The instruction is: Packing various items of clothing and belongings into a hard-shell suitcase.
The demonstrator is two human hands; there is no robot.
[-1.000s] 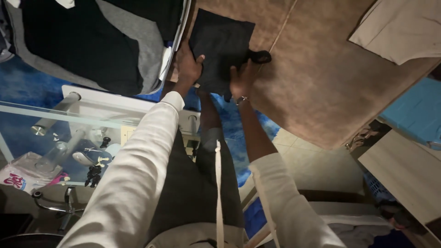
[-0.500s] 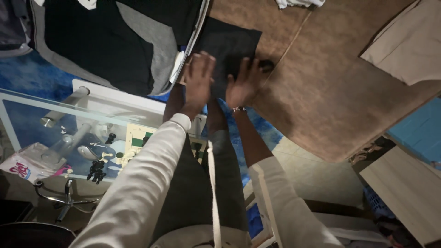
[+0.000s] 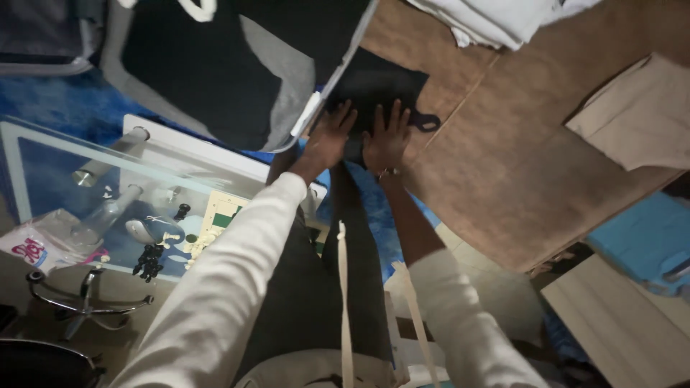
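A folded black garment (image 3: 381,85) lies on the brown bed cover (image 3: 503,144), close to its near edge. My left hand (image 3: 329,136) and my right hand (image 3: 387,138) rest side by side, flat on the garment's near part, fingers spread and holding nothing. A small black loop (image 3: 425,122) sticks out from the garment just right of my right hand. A bracelet sits on my right wrist.
An open suitcase (image 3: 215,65) with black and grey clothes lies left of the garment. White cloth (image 3: 496,21) and a beige folded piece (image 3: 632,122) lie further on the cover. A glass table (image 3: 108,208) with chess pieces and a board stands at the left, over a blue rug.
My hands went from gripping the garment's near edge to pressing flat on top of it. The view shifted, bringing the white cloth into sight at the top.
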